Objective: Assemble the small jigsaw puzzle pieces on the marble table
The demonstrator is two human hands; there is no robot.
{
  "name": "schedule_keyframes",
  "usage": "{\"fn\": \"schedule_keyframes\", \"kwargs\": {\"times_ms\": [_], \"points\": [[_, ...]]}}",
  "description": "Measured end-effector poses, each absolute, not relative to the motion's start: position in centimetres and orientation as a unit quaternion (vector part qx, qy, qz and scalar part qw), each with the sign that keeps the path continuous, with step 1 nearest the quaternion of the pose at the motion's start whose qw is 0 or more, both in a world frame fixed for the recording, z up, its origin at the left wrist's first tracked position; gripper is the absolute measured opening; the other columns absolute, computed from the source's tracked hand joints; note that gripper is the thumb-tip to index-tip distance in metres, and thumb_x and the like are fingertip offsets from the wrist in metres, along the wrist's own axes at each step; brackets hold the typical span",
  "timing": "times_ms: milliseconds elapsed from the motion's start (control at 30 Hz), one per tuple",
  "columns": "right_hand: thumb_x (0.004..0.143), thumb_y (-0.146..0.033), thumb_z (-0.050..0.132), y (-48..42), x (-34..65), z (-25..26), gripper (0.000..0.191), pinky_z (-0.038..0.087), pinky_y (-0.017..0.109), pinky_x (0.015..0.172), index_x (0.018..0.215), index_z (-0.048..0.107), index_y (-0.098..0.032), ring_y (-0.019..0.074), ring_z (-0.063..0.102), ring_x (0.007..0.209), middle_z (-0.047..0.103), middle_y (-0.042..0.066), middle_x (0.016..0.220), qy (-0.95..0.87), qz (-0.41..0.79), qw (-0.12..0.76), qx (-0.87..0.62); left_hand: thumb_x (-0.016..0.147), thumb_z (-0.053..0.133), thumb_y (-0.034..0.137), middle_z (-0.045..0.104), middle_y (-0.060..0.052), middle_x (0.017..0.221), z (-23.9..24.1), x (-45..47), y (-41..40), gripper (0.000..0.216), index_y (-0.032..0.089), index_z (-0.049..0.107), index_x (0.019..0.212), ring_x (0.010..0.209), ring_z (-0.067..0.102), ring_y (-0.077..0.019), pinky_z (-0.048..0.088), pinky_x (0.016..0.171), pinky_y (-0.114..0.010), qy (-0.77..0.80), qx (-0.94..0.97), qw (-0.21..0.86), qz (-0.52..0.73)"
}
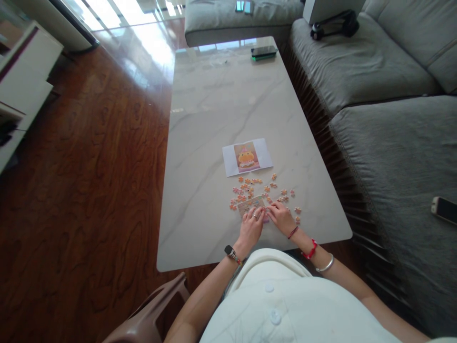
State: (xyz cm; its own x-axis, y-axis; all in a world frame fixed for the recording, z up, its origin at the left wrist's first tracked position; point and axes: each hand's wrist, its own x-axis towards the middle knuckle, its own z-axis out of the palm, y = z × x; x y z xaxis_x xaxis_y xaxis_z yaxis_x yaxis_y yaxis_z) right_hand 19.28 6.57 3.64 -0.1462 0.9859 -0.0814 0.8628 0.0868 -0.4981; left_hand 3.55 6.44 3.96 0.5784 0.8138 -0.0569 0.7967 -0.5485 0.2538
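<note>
A small part-built jigsaw (250, 205) lies near the front edge of the pale marble table (214, 119). My left hand (251, 226) rests on its near side, fingers bent down flat onto it, a ring showing. My right hand (282, 216) lies just to the right, its fingertips pinched at the puzzle's right edge, on what I cannot make out. Several loose orange and pink puzzle pieces (266, 188) are scattered just beyond both hands. Further up the table lies a white reference sheet (247, 157) printed with an orange cartoon picture.
A dark phone on a green base (263, 52) sits at the table's far end. Grey sofa cushions (392, 143) run along the right, with another phone (444, 208) lying on them. A brown plastic stool (150, 312) stands at the bottom left on the wooden floor.
</note>
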Motion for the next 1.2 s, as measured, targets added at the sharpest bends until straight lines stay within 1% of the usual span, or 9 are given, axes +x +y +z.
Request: {"fn": "schedule_keyframes", "kwargs": {"times_ms": [133, 267, 400, 567, 633, 733, 900, 1033, 1200], "points": [[0.076, -0.022, 0.049, 7.4, 18.0, 4.2, 0.011, 0.039, 0.032, 0.075, 0.082, 0.056, -0.018, 0.0194, 0.048, 0.087, 0.053, 0.009, 0.089, -0.72, 0.203, 0.102, -0.656, 0.081, 0.033, 0.016, 0.042, -0.005, 0.126, 4.2, 3.2, 7.2, 0.043, 0.024, 0.035, 0.123, 0.121, 0.029, -0.0191, 0.031, 0.091, -0.037, 0.459, 0.877, 0.134, 0.043], [0.074, -0.016, 0.048, 8.2, 16.9, 4.7, 0.007, 0.038, 0.033, 0.076, 0.077, 0.055, -0.016, 0.02, 0.048, 0.084, 0.054, 0.011, 0.087, -0.716, 0.194, 0.062, -0.668, 0.079, 0.032, 0.013, 0.041, -0.005, 0.127, 4.2, 3.0, 7.5, 0.046, 0.024, 0.033, 0.124, 0.122, 0.027, -0.0188, 0.025, 0.095, -0.042, 0.448, 0.883, 0.141, 0.023], [0.072, -0.014, 0.049, 8.4, 16.7, 4.5, 0.005, 0.039, 0.03, 0.073, 0.072, 0.054, -0.016, 0.0186, 0.05, 0.08, 0.055, 0.009, 0.082, -0.702, 0.224, 0.061, -0.674, 0.078, 0.033, 0.012, 0.042, -0.005, 0.127, 4.3, 3.1, 7.6, 0.048, 0.023, 0.032, 0.125, 0.12, 0.029, -0.0188, 0.021, 0.096, -0.044, 0.447, 0.882, 0.15, 0.02], [0.071, -0.024, 0.053, 8.4, 20.8, 4.4, 0.012, 0.039, 0.024, 0.064, 0.062, 0.053, -0.017, 0.013, 0.051, 0.066, 0.056, 0.003, 0.07, -0.66, 0.301, 0.133, -0.676, 0.076, 0.035, 0.01, 0.045, -0.006, 0.123, 4.6, 3.4, 7.7, 0.048, 0.023, 0.035, 0.123, 0.119, 0.031, -0.0199, 0.025, 0.094, -0.043, 0.461, 0.873, 0.154, 0.029], [0.07, -0.027, 0.053, 8.4, 23.9, 4.7, 0.014, 0.039, 0.024, 0.061, 0.061, 0.054, -0.017, 0.0121, 0.051, 0.063, 0.056, 0.001, 0.067, -0.633, 0.305, 0.153, -0.695, 0.075, 0.036, 0.008, 0.046, -0.006, 0.122, 4.6, 3.4, 7.7, 0.048, 0.023, 0.038, 0.12, 0.118, 0.032, -0.0196, 0.027, 0.093, -0.041, 0.467, 0.868, 0.166, 0.036], [0.069, -0.033, 0.052, 8.0, 28.3, 4.8, 0.019, 0.036, 0.023, 0.056, 0.058, 0.056, -0.017, 0.0116, 0.05, 0.057, 0.056, 0.001, 0.06, -0.605, 0.307, 0.115, -0.726, 0.074, 0.037, 0.006, 0.048, -0.006, 0.119, 4.6, 3.2, 7.8, 0.046, 0.023, 0.044, 0.115, 0.115, 0.035, -0.0187, 0.03, 0.091, -0.039, 0.471, 0.857, 0.2, 0.053], [0.065, -0.03, 0.054, 7.3, 32.0, 3.8, 0.017, 0.034, 0.022, 0.053, 0.054, 0.057, -0.017, 0.0114, 0.05, 0.056, 0.058, 0.001, 0.058, -0.601, 0.29, 0.053, -0.743, 0.075, 0.035, 0.007, 0.049, -0.007, 0.115, 4.4, 2.2, 8.3, 0.04, 0.021, 0.049, 0.109, 0.109, 0.041, -0.0168, 0.036, 0.089, -0.035, 0.476, 0.837, 0.237, 0.124], [0.065, -0.03, 0.055, 7.1, 32.0, 3.1, 0.018, 0.035, 0.022, 0.053, 0.052, 0.056, -0.017, 0.0116, 0.05, 0.055, 0.057, 0.002, 0.058, -0.591, 0.262, 0.041, -0.762, 0.076, 0.034, 0.008, 0.048, -0.007, 0.115, 4.1, 0.8, 8.9, 0.036, 0.02, 0.051, 0.106, 0.109, 0.041, -0.0168, 0.037, 0.09, -0.035, 0.516, 0.811, 0.206, 0.181], [0.065, -0.025, 0.054, 7.2, 31.7, 3.9, 0.01, 0.037, 0.023, 0.058, 0.061, 0.057, -0.017, 0.0124, 0.051, 0.059, 0.057, 0.003, 0.064, -0.575, 0.231, 0.059, -0.783, 0.076, 0.038, 0.011, 0.044, -0.007, 0.121, 3.9, -1.0, 8.8, 0.035, 0.021, 0.05, 0.107, 0.116, 0.036, -0.0207, 0.037, 0.091, -0.038, 0.553, 0.802, 0.164, 0.158]]}}
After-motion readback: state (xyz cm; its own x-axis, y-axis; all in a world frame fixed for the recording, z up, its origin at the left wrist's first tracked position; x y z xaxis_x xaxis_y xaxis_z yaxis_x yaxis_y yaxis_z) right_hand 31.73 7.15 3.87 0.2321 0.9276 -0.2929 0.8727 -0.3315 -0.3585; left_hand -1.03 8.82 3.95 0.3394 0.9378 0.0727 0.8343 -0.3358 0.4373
